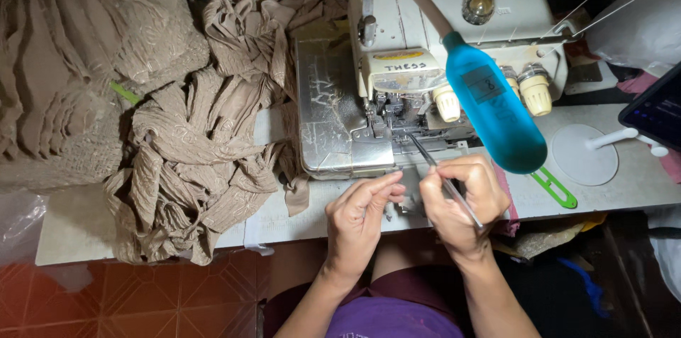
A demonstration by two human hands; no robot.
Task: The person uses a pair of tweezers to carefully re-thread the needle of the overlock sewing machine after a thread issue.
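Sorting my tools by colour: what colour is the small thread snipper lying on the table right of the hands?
Bright green thread snipper, clearest in the head view.

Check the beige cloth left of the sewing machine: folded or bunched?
Both. The cloth beside the sewing machine lies bunched and crumpled, while the stack at far left shows flat folded layers.

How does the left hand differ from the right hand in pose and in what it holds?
The right hand grips thin metal tweezers, whose tip points up toward the sewing machine; the left hand holds no tool. The left hand's fingers pinch together at something too small to tell, while the right hand's fingers curl round the tweezers. Both rest at the front edge of the table, close together.
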